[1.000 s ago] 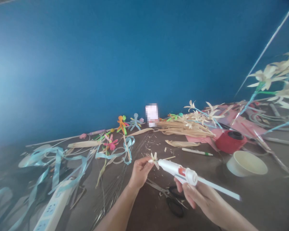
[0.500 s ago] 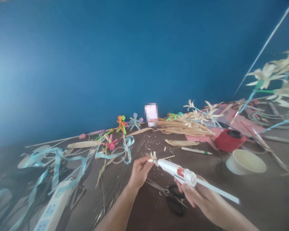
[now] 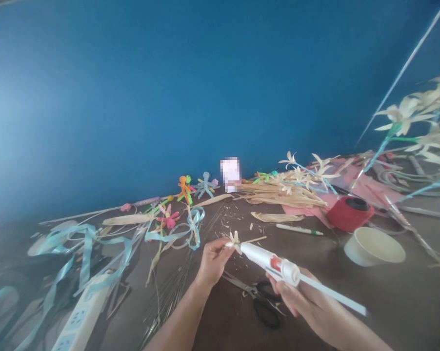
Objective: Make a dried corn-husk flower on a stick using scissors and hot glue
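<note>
Pinching a papery flower (image 3: 234,239), left hand (image 3: 211,262) faces smooth glue gun (image 3: 262,256) gripped by right hand (image 3: 307,300) over brown table (image 3: 223,324), blue wall (image 3: 205,87) at twelve o'clock.

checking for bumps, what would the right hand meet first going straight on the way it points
Likely the small pale flower in the left hand: the glue gun in the right hand points at it. Whether the nozzle already touches it is unclear.
</note>
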A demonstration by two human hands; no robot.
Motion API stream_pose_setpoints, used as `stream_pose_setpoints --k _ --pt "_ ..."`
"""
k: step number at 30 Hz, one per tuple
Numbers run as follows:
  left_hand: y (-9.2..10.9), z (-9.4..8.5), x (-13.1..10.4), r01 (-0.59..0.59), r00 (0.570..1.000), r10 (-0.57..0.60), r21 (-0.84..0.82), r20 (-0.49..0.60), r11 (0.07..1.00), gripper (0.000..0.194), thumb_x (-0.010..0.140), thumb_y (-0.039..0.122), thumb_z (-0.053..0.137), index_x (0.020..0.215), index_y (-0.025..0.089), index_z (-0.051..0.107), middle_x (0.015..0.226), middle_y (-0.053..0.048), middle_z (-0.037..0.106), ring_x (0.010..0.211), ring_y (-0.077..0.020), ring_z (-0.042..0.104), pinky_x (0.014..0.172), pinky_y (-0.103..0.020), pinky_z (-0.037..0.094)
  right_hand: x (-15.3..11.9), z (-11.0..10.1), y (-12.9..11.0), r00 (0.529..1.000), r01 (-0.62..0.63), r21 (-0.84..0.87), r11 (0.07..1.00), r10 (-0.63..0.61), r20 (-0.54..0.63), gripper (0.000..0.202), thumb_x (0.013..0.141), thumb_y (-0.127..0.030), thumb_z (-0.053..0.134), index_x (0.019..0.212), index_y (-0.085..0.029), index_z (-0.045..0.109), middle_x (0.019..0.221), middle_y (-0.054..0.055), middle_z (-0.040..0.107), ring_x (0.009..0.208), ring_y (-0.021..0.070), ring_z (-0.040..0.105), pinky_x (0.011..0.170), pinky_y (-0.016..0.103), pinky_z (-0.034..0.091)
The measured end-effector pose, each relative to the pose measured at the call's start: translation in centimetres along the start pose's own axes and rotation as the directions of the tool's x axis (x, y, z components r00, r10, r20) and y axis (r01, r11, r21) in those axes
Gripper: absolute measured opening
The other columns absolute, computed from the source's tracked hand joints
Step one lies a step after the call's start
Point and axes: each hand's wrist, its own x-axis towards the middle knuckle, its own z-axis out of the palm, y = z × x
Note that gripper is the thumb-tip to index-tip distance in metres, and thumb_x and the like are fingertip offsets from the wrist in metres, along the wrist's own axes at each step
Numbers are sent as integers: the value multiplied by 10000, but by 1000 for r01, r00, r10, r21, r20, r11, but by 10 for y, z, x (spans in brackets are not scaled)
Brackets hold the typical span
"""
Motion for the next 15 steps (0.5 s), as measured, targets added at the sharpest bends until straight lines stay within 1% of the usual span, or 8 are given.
stream_pose_setpoints --k 3,6,8,10,12,15 --pt "0 1 0 -3 1000 3 -4 3 1000 152 727 256 591 717 143 692 664 -35 648 688 -158 569 690 -253 429 0 -4 4 999 2 -86 996 2 52 366 820 -456 423 1013 -190 584 745 68 584 569 168 526 566 298 482" --pt "0 2 0 5 1000 -5 -18 6 1000 159 725 260 593 703 137 690 671 -41 655 684 -160 577 701 -260 430 1 -6 4 1000 7 -97 995 -5 20 346 808 -455 446 966 -188 600 758 74 595 576 168 528 560 289 490" --pt "0 2 0 6 1000 -6 -19 -6 1000 161 721 265 596 701 136 691 670 -42 660 676 -161 580 700 -262 432 2 -8 0 999 31 -75 997 -28 40 317 812 -440 448 912 -188 612 773 73 604 563 157 527 536 266 490" --pt "0 2 0 4 1000 -4 -12 -18 1000 162 717 269 600 705 136 693 667 -43 660 673 -163 580 690 -262 434 3 -10 -8 995 75 -68 995 -70 77 288 825 -415 437 885 -193 611 769 64 606 570 152 534 546 253 490" --pt "0 2 0 2 1000 -3 -8 -23 1000 157 715 266 602 717 139 694 674 -41 660 681 -164 578 686 -261 433 4 -11 -15 989 111 -80 991 -103 102 272 837 -395 422 885 -195 599 764 57 602 599 156 545 571 250 490" --pt "0 1 0 -2 1000 2 -15 -8 1000 147 720 255 597 709 143 691 678 -37 655 694 -163 575 693 -260 430 5 -12 -19 986 119 -90 989 -107 131 267 845 -388 406 888 -191 580 790 62 595 607 154 548 566 240 489"
